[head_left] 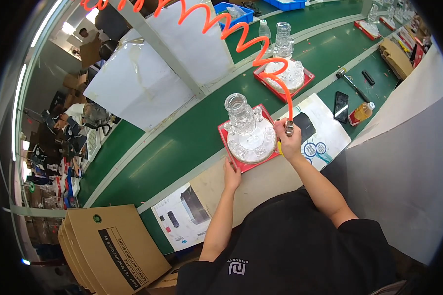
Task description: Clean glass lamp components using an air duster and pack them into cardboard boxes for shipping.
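Green conveyor belt, cardboard boxes beside.

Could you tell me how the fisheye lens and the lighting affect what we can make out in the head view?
Head view: straight conveyor edges bow toward the dark rim; ceiling lights blow out at the left; the clear plastic assembly on its red tray stays sharp, with the right hand gripping the orange coiled hose's nozzle.

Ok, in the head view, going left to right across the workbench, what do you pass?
Stack of cardboard boxes → left hand → red tray with clear glass piece → right hand holding air tool → black phone → amber bottle.
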The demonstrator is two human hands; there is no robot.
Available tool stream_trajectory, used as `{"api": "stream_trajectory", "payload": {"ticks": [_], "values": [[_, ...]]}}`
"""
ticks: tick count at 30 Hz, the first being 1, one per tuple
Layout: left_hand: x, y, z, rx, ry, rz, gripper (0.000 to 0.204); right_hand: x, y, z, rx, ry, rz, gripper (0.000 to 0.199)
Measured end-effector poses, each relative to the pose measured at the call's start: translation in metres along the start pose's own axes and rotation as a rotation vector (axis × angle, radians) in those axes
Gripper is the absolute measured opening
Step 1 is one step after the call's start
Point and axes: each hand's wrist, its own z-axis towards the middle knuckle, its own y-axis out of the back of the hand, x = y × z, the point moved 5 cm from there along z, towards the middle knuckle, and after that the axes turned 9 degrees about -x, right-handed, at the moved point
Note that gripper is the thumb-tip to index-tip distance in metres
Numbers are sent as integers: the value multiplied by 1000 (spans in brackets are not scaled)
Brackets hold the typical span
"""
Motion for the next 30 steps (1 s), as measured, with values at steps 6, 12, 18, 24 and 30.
{"api": "stream_trajectory", "payload": {"ticks": [6, 12, 18, 24, 30], "values": [[-5, 0, -1, -11, -52, 79, 64, -12, -23, -21, -6, -241, 317, 25], [2, -1, 2, 27, -7, 137, 50, -22, -36, -40, 4, -213, 414, 24], [-4, -2, -3, 9, 65, 142, 37, -24, -20, -28, -24, -184, 355, 26], [-19, 2, -8, -33, -18, 326, 33, -27, 16, 2, -119, -183, 264, 27], [-26, 3, -12, -1, -7, 394, 33, -26, 40, 23, -251, -132, 174, 29]]}}
